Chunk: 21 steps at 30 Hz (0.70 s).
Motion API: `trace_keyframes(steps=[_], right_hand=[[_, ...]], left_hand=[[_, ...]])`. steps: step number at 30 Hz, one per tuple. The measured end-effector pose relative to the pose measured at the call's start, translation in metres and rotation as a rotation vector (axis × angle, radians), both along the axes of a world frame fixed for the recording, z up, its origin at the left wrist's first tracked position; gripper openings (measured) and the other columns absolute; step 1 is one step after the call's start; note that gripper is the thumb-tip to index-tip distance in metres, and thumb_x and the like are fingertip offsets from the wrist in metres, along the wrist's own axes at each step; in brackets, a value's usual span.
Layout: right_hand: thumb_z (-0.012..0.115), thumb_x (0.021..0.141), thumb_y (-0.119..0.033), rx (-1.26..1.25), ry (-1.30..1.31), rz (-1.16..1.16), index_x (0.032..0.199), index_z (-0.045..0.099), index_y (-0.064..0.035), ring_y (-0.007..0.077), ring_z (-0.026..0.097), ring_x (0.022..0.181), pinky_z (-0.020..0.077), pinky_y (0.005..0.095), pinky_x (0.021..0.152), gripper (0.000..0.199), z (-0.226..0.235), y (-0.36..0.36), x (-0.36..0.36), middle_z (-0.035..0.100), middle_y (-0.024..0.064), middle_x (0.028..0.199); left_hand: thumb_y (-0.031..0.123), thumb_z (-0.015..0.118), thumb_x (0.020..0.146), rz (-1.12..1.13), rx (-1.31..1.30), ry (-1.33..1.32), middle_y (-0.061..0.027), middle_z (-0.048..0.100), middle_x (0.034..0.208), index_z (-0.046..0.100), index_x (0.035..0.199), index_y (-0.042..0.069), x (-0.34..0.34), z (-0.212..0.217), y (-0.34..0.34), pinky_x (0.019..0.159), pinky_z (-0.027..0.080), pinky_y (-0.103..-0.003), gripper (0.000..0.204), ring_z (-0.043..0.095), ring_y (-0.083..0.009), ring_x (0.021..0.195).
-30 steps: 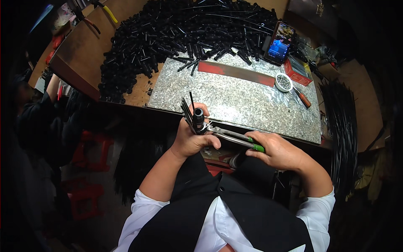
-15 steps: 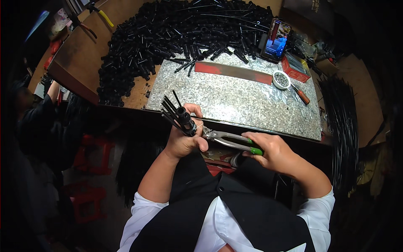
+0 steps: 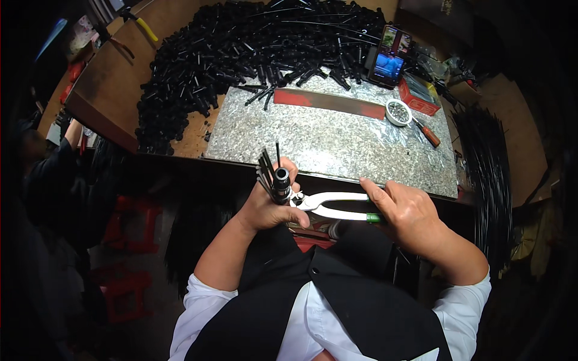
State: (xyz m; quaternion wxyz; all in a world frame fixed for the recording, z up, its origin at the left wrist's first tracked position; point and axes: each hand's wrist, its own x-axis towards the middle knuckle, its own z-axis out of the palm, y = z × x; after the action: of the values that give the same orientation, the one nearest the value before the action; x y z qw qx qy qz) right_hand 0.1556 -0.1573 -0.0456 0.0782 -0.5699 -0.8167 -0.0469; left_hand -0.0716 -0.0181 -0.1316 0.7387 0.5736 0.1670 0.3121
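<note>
In my left hand [image 3: 265,207], fingers closed round it, stands a black tubular part [image 3: 282,182] with an open round top. Several thin black rods [image 3: 265,165] fan up beside the tube from the same grip. Pincers [image 3: 337,204] with pale metal arms and green grips lie sideways in my right hand [image 3: 409,213]. Their jaws are at the lower part of the tube, close to my left thumb; exactly what lies between them is hard to make out. The pincers' two arms are spread apart, and my right index finger stretches along above the upper one.
A speckled board [image 3: 325,141] carries a red-brown strip [image 3: 328,103], a white cup [image 3: 398,112] of small metal bits and a screwdriver [image 3: 428,135]. Behind is a large heap of black parts [image 3: 241,54], with a phone [image 3: 390,59] at its right. Long black rods [image 3: 489,180] hang farther right.
The tubular part has turned more upright and shifted right and slightly down with my left hand. The pincers' arms have spread wider, and my right hand has moved right. The phone's picture has changed.
</note>
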Motion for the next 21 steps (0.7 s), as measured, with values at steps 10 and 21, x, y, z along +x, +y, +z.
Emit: trace_keyframes(steps=[10,21], right_hand=[[0.059,0.074,-0.006,-0.059,-0.149,-0.008,0.128,0.047,-0.0014,0.0253,0.056,0.060,0.0458,0.0364,0.051,0.055,0.006,-0.003,0.003,0.050,0.0109,0.074],[0.063,0.081,-0.019,-0.288,0.166,-0.015,0.127,0.046,0.0001,0.0328,0.061,0.070,0.0492,0.0409,0.062,0.053,-0.008,0.004,-0.005,0.057,0.0170,0.083]], left_hand=[[0.023,0.094,0.048,0.011,0.132,0.071,0.0083,0.027,0.071,0.030,0.083,0.016,0.003,-0.009,0.000,0.053,0.027,-0.020,0.073,0.027,-0.0033,0.060],[0.030,0.093,0.047,-0.071,0.036,0.031,0.0081,0.033,0.064,0.030,0.085,0.015,-0.005,-0.005,0.004,0.052,0.027,-0.021,0.075,0.031,-0.0029,0.056]])
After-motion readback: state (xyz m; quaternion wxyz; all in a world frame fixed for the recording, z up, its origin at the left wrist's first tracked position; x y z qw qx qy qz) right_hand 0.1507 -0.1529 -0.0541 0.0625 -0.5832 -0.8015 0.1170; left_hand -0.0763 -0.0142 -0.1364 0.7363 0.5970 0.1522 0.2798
